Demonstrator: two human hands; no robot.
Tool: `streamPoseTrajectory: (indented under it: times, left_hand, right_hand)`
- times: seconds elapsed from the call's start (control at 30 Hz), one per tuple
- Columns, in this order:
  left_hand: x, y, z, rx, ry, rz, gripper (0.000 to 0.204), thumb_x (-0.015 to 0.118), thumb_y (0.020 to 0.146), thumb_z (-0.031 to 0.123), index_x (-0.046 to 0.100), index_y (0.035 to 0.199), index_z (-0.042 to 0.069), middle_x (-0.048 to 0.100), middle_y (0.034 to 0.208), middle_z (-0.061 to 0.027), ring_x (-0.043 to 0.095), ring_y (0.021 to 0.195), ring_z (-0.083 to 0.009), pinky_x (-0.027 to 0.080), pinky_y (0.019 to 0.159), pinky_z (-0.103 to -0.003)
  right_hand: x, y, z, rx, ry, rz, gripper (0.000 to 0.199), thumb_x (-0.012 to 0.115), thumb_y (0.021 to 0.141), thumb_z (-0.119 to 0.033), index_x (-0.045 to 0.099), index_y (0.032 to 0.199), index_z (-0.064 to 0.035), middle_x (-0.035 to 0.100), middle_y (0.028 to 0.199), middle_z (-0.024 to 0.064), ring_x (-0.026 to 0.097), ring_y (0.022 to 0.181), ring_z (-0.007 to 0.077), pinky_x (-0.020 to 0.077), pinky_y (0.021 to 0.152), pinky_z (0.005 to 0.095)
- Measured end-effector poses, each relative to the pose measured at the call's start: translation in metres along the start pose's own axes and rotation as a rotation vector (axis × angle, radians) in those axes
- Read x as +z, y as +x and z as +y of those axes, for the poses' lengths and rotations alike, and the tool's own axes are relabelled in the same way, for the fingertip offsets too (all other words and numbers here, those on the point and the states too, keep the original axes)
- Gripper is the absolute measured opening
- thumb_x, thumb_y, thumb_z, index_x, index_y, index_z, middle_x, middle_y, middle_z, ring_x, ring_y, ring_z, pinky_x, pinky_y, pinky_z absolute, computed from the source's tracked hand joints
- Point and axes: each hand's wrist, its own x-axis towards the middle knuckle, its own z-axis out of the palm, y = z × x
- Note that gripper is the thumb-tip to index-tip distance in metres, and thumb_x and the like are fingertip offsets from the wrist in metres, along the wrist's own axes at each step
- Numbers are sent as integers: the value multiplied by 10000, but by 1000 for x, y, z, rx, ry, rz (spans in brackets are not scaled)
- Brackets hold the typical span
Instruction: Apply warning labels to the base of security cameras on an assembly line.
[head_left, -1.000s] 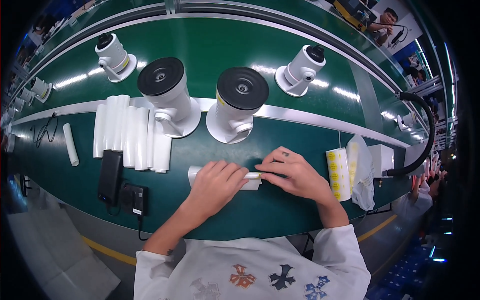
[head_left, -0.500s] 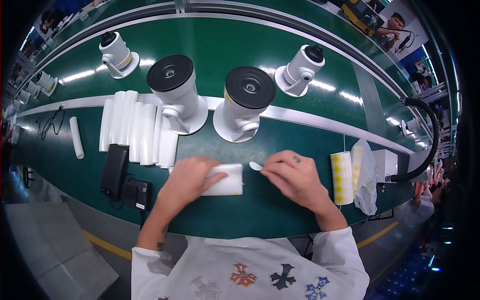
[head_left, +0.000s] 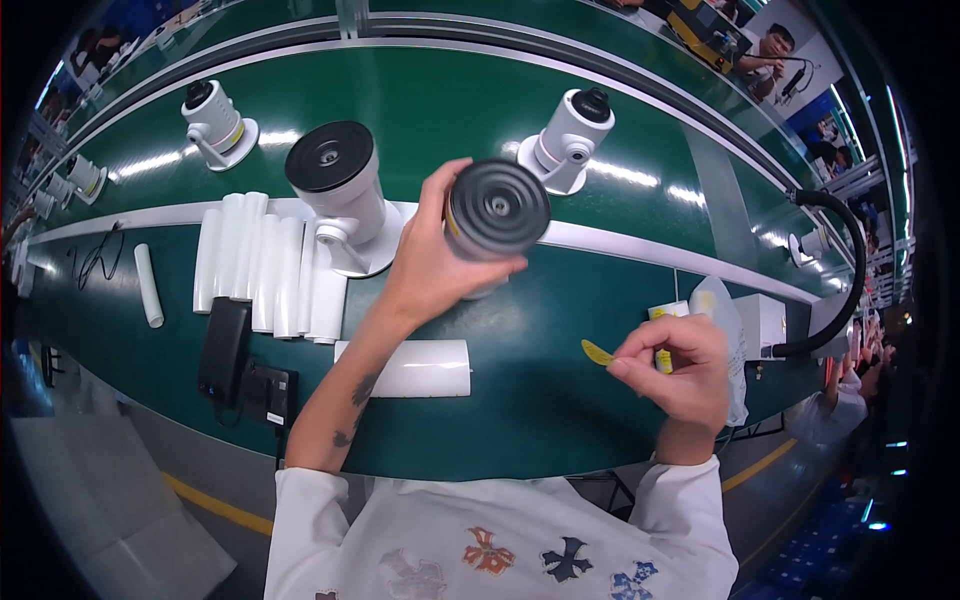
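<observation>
My left hand point(head_left: 440, 235) is wrapped round the upper part of a white security camera point(head_left: 472, 245) with a black disc point(head_left: 499, 205) on top. Its lower part is mostly hidden, so I cannot tell whether it stands on the mat. My right hand point(head_left: 680, 370) pinches a small yellow sticker point(head_left: 597, 352) by its edge, in the air above the bench. A second white camera point(head_left: 350, 225), also topped by a black disc, stands just left of the held one. A white roll point(head_left: 430, 368) lies partly behind my left forearm.
Several white rolls point(head_left: 262, 265) lie side by side at the left, near a black box-shaped device point(head_left: 224, 345). A sticker roll point(head_left: 668, 310) and a plastic bag point(head_left: 722, 320) sit behind my right hand. A black flexible hose point(head_left: 858, 260) arches at the right.
My left hand has left the white roll and taken hold of the camera. My right hand has moved right with the sticker, whose yellow face now shows.
</observation>
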Motion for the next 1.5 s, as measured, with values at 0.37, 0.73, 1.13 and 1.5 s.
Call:
streamPoseTrajectory:
  times: [0.37,0.73,1.13,1.5]
  left_hand:
    - [7,-70,44,-57,-189,-541,955,907,604,203,379,1388,72,532,1296,-160,555,1181,-337,452,1001,-408]
    - [11,-73,41,56,-139,-509,1034,906,610,252,325,1447,78,418,1426,-177,427,1308,-381,400,1052,-438]
    - [2,-84,39,339,-28,-329,488,895,600,307,665,983,109,580,1291,-158,527,1240,-372,398,1018,-540]
    - [1,-81,42,394,92,-361,447,867,623,262,686,1009,127,581,1273,-159,546,1206,-372,422,1003,-523]
  right_hand:
    - [-5,13,-19,388,241,-285,81,712,789,46,633,773,44,566,490,30,506,392,63,339,410,197]
    - [1,18,-8,575,316,-368,65,694,845,-3,645,832,38,550,471,12,517,407,44,344,414,199]
    - [8,16,-3,598,110,-259,98,694,825,-19,614,778,13,572,506,-2,538,432,32,346,426,174]
    - [8,17,2,541,78,-278,100,676,837,-19,603,778,16,564,500,-5,534,432,29,349,431,179]
